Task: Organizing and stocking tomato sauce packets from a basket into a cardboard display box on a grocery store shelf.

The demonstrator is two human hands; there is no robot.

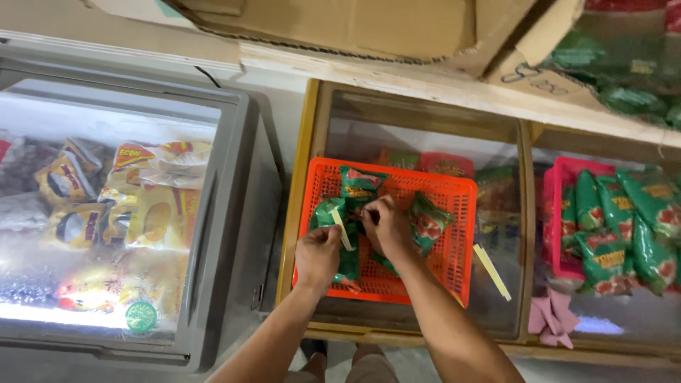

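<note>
An orange plastic basket (454, 213) rests on the glass lid of a wood-framed freezer. Several green and red snack packets (430, 221) lie in it. My left hand (318, 254) is over the basket's left side, closed on a green packet (328, 211) with a pale yellow strip (343, 228) sticking up beside the thumb. My right hand (386, 225) is in the middle of the basket, fingers pinched on the top of another green packet (359, 186).
A grey chest freezer (227, 213) with yellow packs under glass stands at left. A pink basket (560, 213) full of green packets sits at right, with a pink cloth (552, 318) and a yellow strip (491, 272) on the glass. Cardboard boxes (355, 25) lie on the shelf above.
</note>
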